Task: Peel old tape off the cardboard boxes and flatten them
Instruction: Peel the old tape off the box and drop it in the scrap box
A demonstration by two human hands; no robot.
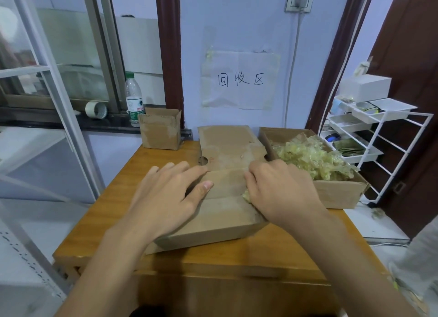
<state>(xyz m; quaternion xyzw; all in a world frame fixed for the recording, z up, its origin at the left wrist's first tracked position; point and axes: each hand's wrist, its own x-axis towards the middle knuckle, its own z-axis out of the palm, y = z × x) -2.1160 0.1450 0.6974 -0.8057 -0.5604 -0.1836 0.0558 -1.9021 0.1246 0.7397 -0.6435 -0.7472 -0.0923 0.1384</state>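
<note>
Head view. A cardboard box [220,212] lies at the middle of the wooden table [99,222], its far flap folded open toward the wall. Left hand [166,198] rests flat on the box top, fingers straight and spread, pinning it. Right hand [282,193] has its fingers curled at the right side of the top, a wad of yellowish tape [246,194] showing under them (grip itself mostly hidden).

Judgement: pull the tape low and along the seam while the left hand bears down, so the paper face does not tear.

Room: scrap box [331,191] of peeled tape sits just right, touching or nearly so; a small open box [160,132] at the far-left corner. Bare table lies nearest the person.
</note>
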